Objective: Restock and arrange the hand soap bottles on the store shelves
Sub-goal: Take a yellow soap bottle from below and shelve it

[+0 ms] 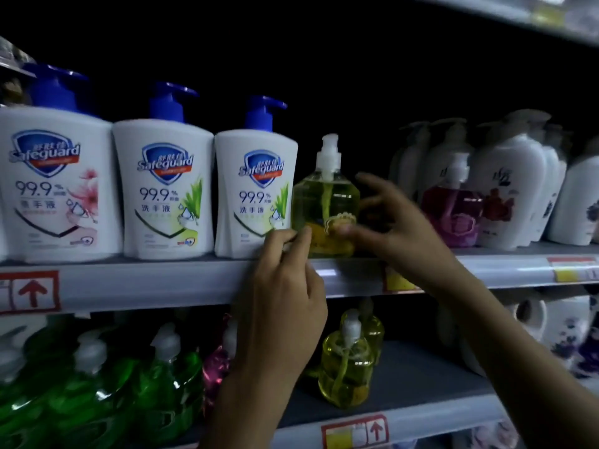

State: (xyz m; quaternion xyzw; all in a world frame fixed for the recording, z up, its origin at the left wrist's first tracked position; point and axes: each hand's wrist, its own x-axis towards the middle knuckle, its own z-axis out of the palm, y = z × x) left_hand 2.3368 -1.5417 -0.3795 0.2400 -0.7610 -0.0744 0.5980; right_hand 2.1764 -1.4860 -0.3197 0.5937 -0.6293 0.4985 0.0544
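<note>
A clear yellow soap bottle (325,202) with a white pump stands at the front of the upper shelf (162,280), right beside three white Safeguard bottles (256,192). My right hand (398,228) holds it from the right, thumb on the front label and fingers spread round its side. My left hand (285,286) reaches up from below, its curled fingertips against the bottle's lower left corner. On the lower shelf (421,377) stand more yellow bottles (346,364), one behind another.
A purple pump bottle (453,212) and several white bottles (518,189) fill the upper shelf to the right, with a dark gap between them and the yellow bottle. Green bottles (97,390) and a pink one (217,367) crowd the lower shelf's left. Price tags line both shelf edges.
</note>
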